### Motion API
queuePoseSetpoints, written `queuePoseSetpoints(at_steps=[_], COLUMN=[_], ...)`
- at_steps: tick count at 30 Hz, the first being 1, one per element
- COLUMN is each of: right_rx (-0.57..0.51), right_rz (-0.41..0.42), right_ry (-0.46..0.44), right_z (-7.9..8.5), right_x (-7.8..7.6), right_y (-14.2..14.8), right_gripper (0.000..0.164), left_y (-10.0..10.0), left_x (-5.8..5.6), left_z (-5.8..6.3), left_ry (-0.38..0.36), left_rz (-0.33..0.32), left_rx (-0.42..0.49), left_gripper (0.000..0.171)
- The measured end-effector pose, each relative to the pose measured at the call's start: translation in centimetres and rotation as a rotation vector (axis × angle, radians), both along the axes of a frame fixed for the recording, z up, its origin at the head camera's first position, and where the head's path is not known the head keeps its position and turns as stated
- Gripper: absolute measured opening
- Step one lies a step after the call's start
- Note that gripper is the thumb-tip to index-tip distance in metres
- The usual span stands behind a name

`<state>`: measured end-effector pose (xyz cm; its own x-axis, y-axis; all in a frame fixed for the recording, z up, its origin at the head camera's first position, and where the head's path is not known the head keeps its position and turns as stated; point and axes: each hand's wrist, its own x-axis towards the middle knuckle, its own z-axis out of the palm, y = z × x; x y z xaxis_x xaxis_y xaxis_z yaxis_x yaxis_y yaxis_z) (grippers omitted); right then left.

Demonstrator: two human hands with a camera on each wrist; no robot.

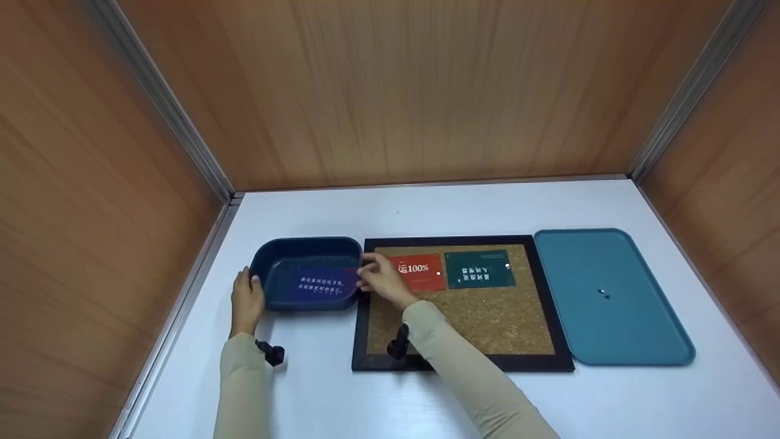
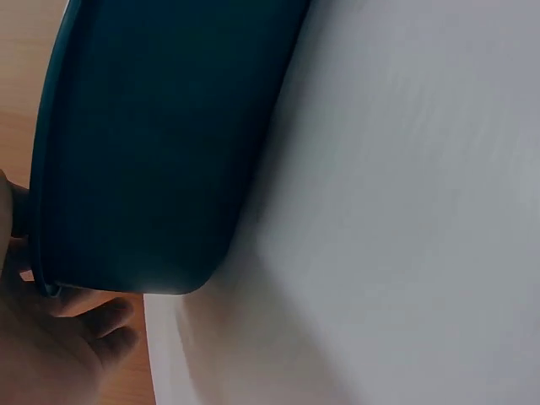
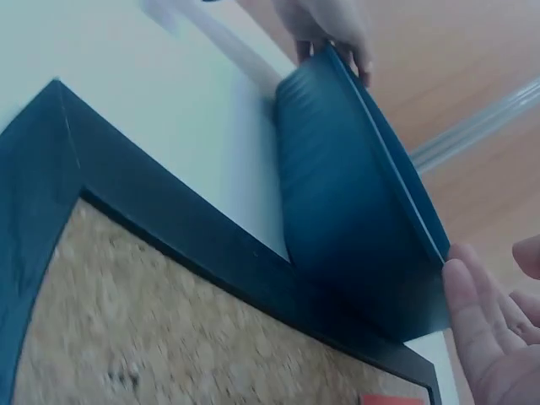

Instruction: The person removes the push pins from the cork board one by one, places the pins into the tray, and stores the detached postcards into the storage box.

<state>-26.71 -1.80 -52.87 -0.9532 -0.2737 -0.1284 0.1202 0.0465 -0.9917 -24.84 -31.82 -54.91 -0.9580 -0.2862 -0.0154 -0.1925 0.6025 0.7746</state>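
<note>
A dark blue-green plastic basin (image 1: pixel 304 305) stands at the left, its right end against the board frame. In it lies a purple-blue card (image 1: pixel 320 285) with white printing. My left hand (image 1: pixel 247 302) grips the basin's left end by the rim, fingers under the edge in the left wrist view. At the opposite end is my right hand (image 1: pixel 387 281); in the right wrist view its fingers (image 3: pixel 472 312) touch the basin's rim corner, thumb held apart. A red card (image 1: pixel 419 275), partly hidden by the right hand, and a green card (image 1: pixel 478 268) are on the cork board (image 1: pixel 487 323).
The board's black frame (image 1: pixel 463 364) borders a teal tray (image 1: pixel 634 329) on the right, where a few small shiny pieces (image 1: pixel 603 294) lie. A white table (image 1: pixel 317 390) carries everything. Wood-grain panels (image 1: pixel 426 91) enclose it at the back and both sides.
</note>
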Motion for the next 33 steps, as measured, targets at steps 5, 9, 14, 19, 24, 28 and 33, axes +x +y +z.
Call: queuePoseSetpoints(at_steps=[5,9,14,19,24,28,33], right_rx=[0.072,0.113,0.14,0.162,0.177,0.174,0.148], right_rz=[0.026,0.055,0.083,0.108,0.097,0.076,0.053], right_ry=[0.022,0.047,0.069,0.069,0.089,0.11,0.084], right_z=[0.1,0.3,0.6,0.8,0.9,0.9,0.9], right_x=[-0.1,-0.2,-0.5,-0.7,-0.9,-1.1,-1.1], right_y=[1.4,2.8,4.5,6.4,8.6,10.3,12.3], right_gripper=[0.046,0.047,0.044,0.041,0.037,0.037,0.039], left_y=[1.1,2.2,3.6,5.4,7.7,9.9,12.9], left_x=[-0.2,-0.7,-1.1,-1.0,-1.0,-1.2,-1.3], left_z=[0.7,1.5,2.3,2.4,2.8,3.1,3.1], left_ry=[0.025,0.039,0.066,0.087,0.138,0.191,0.25], left_rz=[0.009,-0.016,-0.081,-0.135,-0.188,-0.231,-0.281], left_rx=[-0.114,-0.185,-0.25,-0.319,-0.384,-0.419,-0.44], left_gripper=[0.057,0.058,0.059,0.059,0.058,0.057,0.055])
